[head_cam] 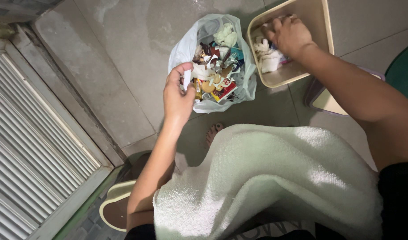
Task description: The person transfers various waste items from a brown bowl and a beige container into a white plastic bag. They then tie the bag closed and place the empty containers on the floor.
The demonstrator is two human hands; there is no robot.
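Left hand (177,95) pinches the rim of the thin translucent white plastic bag (186,49), thumb + fingers curled on the near-left edge, holding it open. Bag sits on the grey tiled floor (124,66), stuffed w/ mixed rubbish (215,71): crumpled paper, red/yellow wrappers, bits of tissue.

Right hand (289,36) is inside the beige square plastic bin (326,33), which lies tipped just right of the bag, touching or nearly so. Fingers curled down onto white crumpled tissues (268,55) in the bin; whether they actually grip any, can't tell, palm hides it.

Pale green terry towel (266,178) draped over the person's lap, fills lower centre. Toes of a bare foot (214,132) peek out at the towel's top edge. Cream-edged brown slipper (115,209) on floor at bottom left, by the left forearm. White louvred shutter (30,146) along the left side. Flat purple-rimmed item (324,100) under right forearm, mostly hidden.
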